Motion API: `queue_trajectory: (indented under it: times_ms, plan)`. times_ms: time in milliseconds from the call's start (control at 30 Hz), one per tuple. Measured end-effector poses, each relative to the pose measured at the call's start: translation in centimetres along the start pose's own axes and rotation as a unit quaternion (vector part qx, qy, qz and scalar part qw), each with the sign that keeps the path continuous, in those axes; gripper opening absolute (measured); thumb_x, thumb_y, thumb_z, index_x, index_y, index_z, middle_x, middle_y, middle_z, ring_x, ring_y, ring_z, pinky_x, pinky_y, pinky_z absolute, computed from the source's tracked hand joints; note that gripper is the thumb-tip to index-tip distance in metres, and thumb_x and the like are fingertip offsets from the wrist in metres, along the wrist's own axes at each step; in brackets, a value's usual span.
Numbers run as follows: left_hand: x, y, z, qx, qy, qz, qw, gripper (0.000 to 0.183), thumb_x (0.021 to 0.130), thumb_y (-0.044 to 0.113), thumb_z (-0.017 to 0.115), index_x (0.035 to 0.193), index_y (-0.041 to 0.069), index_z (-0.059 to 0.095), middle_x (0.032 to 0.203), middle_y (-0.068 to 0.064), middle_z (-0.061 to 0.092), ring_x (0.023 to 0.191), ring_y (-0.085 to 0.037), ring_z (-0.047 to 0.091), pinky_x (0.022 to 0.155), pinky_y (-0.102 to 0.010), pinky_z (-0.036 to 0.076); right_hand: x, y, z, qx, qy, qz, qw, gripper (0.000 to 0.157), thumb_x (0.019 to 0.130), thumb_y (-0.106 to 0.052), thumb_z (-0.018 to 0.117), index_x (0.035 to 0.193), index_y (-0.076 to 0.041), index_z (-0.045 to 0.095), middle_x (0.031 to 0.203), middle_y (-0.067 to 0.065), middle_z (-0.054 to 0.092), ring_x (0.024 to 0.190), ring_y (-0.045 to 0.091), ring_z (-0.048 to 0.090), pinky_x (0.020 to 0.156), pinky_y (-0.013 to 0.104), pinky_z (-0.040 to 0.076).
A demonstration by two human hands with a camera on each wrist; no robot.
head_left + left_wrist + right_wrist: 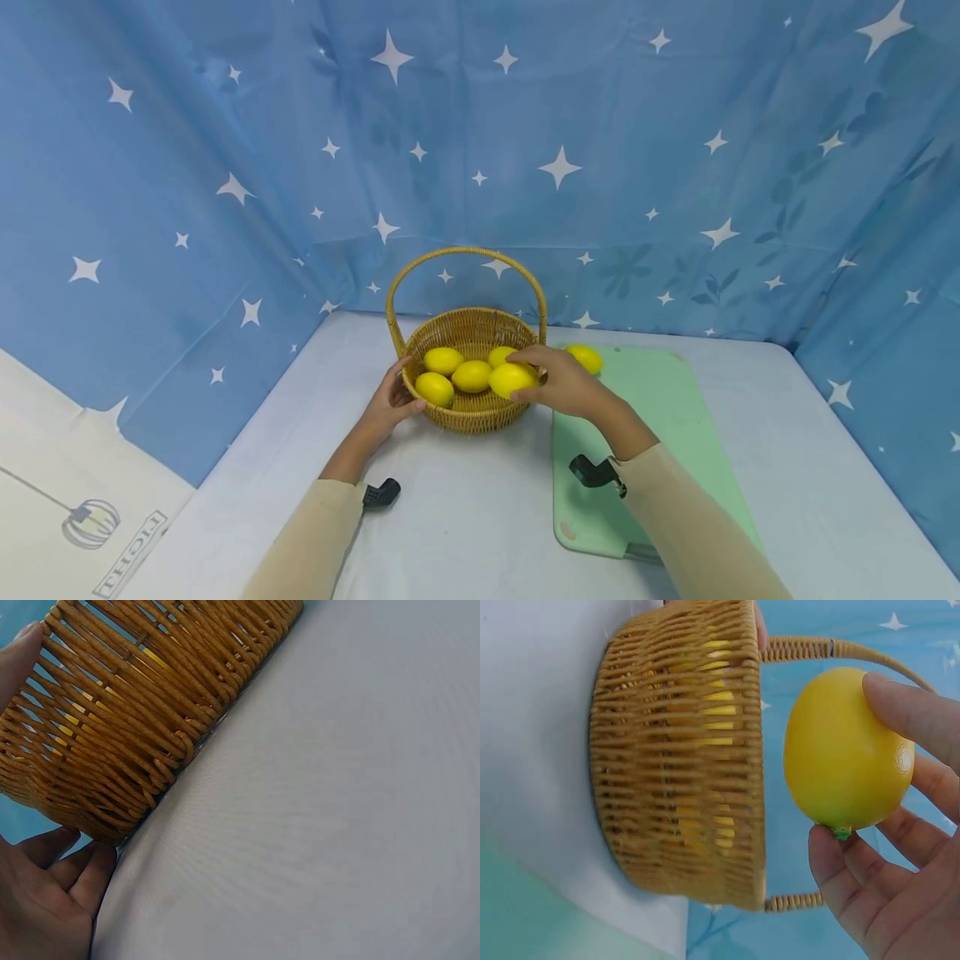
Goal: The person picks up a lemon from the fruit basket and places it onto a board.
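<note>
The left hand (387,407) clasps the basket (470,421), likely to steady it; the right hand (564,383), grip clamped on a lemon (512,381), holds it above the rim (754,757).

Blue curtain (480,108) in soft folds behind and along both sides of a white-covered table (465,508), with faint horizontal creases and a scattered print of white four-pointed stars (560,167) in several sizes. Darker leaf sprigs (716,287), mainly toward the right. At lower left, beyond the slanting curtain edge, an off-white surface (37,425) with a line-drawn hanging lamp (91,524) and boxed capital lettering (131,554). Rounded far-right table corner, close to the curtain. Soft, even lighting; faint shadows on the tabletop.
</note>
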State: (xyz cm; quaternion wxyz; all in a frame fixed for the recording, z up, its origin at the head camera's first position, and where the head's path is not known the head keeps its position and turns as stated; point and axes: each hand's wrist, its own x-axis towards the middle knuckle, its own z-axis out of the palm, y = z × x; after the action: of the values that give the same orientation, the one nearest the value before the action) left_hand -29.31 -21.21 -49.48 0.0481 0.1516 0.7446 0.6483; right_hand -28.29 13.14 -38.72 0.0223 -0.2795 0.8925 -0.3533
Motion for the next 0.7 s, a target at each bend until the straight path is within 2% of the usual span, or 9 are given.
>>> queue_trajectory:
  times_ms: [167,367,700]
  plan:
    - [-0.8,1.9,0.5,-0.001,-0.002,0.011,0.9999,0.089,0.09,0.016,0.072,0.157,0.016,0.014,0.159,-0.02,0.012,0.143,-0.037,0.021,0.115,-0.048,0.021,-1.5,1.0,-0.9,0.002,0.013,0.009,1.0,0.057,0.083,-0.031,0.079,0.135,-0.019,0.058,0.137,0.001,0.052,0.121,0.022,0.05,0.087,0.041,0.052]
    - [-0.8,2.0,0.6,-0.004,-0.005,0.01,0.9999,0.089,0.09,0.015,0.072,0.157,0.016,0.014,0.159,-0.02,0.013,0.143,-0.037,0.021,0.115,-0.048,0.021,-3.2,2.4,-2.2,0.002,0.026,-0.001,1.0,0.056,0.084,-0.028,0.078,0.135,-0.015,0.058,0.135,0.001,0.053,0.114,0.022,0.052,0.086,0.042,0.053]
    - [-0.8,2.1,0.4,-0.004,-0.003,0.006,1.0,0.087,0.091,0.013,0.071,0.157,0.016,0.014,0.159,-0.02,0.013,0.143,-0.037,0.022,0.115,-0.047,0.021,-5.1,4.9,-4.2,-0.027,0.029,0.034,0.999,0.059,0.085,-0.03,0.078,0.137,-0.012,0.057,0.14,0.008,0.05,0.118,0.028,0.051,0.085,0.043,0.054]
